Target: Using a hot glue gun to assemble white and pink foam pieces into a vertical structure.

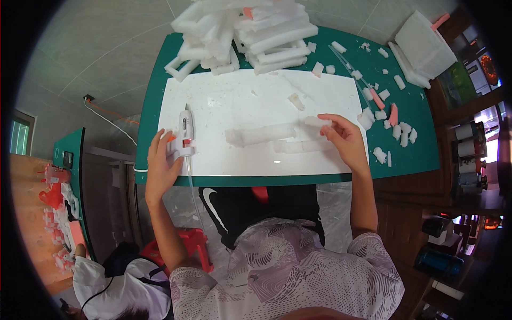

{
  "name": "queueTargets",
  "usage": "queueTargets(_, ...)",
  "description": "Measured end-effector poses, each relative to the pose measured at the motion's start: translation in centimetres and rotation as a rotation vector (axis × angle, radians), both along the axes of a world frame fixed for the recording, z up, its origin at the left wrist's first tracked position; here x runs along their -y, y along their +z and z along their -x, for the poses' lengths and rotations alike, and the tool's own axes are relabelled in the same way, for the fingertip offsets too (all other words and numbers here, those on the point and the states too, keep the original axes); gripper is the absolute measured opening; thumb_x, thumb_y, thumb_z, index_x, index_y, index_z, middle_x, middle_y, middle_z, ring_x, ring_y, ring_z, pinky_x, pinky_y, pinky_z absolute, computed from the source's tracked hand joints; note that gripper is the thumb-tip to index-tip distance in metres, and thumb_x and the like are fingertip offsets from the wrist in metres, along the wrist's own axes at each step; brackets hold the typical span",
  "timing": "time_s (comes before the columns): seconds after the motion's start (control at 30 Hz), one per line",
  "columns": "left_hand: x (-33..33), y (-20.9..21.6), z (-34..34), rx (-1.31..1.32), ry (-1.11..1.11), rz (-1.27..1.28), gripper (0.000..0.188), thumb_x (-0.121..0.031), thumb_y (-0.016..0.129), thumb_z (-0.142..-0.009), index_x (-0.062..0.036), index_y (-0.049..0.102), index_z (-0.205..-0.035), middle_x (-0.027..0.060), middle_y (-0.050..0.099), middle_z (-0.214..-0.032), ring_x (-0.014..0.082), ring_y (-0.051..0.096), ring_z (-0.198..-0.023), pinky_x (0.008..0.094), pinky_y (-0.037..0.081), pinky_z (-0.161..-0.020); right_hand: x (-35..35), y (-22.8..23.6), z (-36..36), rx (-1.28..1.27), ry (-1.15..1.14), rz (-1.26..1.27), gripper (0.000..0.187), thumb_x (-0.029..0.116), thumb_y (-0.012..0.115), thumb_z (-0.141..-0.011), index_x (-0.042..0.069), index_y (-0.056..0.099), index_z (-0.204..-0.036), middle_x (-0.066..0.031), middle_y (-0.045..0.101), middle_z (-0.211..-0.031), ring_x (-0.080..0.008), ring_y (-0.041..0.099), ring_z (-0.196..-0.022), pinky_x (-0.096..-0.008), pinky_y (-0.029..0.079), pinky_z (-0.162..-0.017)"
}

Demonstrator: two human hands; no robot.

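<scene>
Lying just left of the gun (pixel 185 128), the left hand (pixel 161 165) has its thumb and fingers spread about the handle; whether they clamp on it, I cannot tell. The nozzle points away from the person, so it is best to keep the fingertips behind it and the clear rod (pixel 190 178) at its back free of the wrist. To the right of that hand, on the board (pixel 213 106), lie the strips (pixel 260 135); they look soft, so a light touch should suit them better than pressing. Farther right, the right hand (pixel 346 141) pinches the piece (pixel 314 122) between thumb and fingers, just beyond the lower strip. It is likely light and crumbly; holding it by one end leaves the other end free, and a gentle, steady pinch should spare its edges

Counting from the left hand across: one gun, one rod behind it, two foam stacks (pixel 277 45) beyond the hands, two strips, one loose scrap (pixel 296 101) beyond them, one piece in the right hand, and two pink sticks (pixel 376 98) near that hand on its right; white bits (pixel 405 133) there number over a dozen, too crowded for a sure count
</scene>
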State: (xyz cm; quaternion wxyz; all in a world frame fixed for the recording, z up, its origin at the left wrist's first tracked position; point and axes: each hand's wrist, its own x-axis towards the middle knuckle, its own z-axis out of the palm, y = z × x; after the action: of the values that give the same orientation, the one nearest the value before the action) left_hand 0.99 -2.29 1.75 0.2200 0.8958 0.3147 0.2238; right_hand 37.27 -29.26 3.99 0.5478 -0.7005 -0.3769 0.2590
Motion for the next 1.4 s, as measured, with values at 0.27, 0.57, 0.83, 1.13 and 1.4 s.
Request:
queueTargets(0.27, 8.8, 2.6, -3.4, 0.17, 0.03, -0.063, 0.046, -0.001, 0.065, -0.086, -0.0001, 0.056, -0.131, 0.0194, 0.054, -0.137, 0.0353, 0.052, -0.128, 0.0419, 0.042, -0.105, -1.6, -0.6, -0.2, -0.007, -0.012, -0.007, 0.017, 0.011, 0.062, -0.098, 0.002, 0.071, -0.109, 0.0029, 0.059, -0.085, -0.0066, 0.055, -0.078, -0.0216, 0.045, -0.072)
queueTargets(0.57, 11.1, -0.7, -8.6, 0.402, 0.101, 0.177, 0.054, -0.003, 0.066, -0.087, -0.0002, 0.049, -0.137, 0.0185, 0.052, -0.138, 0.032, 0.055, -0.119, 0.042, 0.048, -0.096, -2.3, -1.4, -1.0, -0.14, 0.006, 0.018, 0.03, 0.021, 0.063, -0.101, 0.006, 0.069, -0.126, -0.001, 0.066, -0.099, -0.0061, 0.058, -0.083, -0.0227, 0.051, -0.071)
queueTargets(0.83, 10.6, -2.7, -9.3, 0.43, 0.101, 0.195, 0.06, -0.002, 0.066, -0.085, 0.0, 0.046, -0.141, 0.0187, 0.05, -0.139, 0.0307, 0.055, -0.119, 0.0409, 0.047, -0.097, -1.6, -1.2, -1.7, -0.283, 0.206, 0.007, 0.037, 0.006, 0.063, -0.097, 0.005, 0.06, -0.135, -0.0037, 0.062, -0.118, -0.0088, 0.062, -0.097, -0.0221, 0.051, -0.092)
queueTargets(1.13, 10.1, -2.9, -10.6, 0.466, 0.121, 0.336, 0.069, 0.0, 0.068, -0.085, -0.0001, 0.039, -0.148, 0.0218, 0.052, -0.139, 0.0318, 0.057, -0.12, 0.0399, 0.047, -0.101, -2.7, -0.6, -1.5, 0.176, 0.204, 0.087, 0.037, 0.001, 0.071, -0.089, 0.007, 0.066, -0.125, -0.0047, 0.059, -0.128, -0.0123, 0.058, -0.108, -0.0245, 0.048, -0.094)
queueTargets(1.4, 10.1, -2.7, -10.7, 0.405, 0.117, 0.317, 0.066, -0.001, 0.068, -0.086, -0.0016, 0.042, -0.147, 0.023, 0.061, -0.125, 0.0314, 0.063, -0.107, 0.0382, 0.05, -0.096, -3.6, 0.3, -0.3, 0.242, 0.203, 0.155, 0.036, 0.001, 0.073, -0.086, 0.009, 0.068, -0.121, -0.0033, 0.063, -0.121, -0.0142, 0.056, -0.098, -0.0247, 0.054, -0.085)
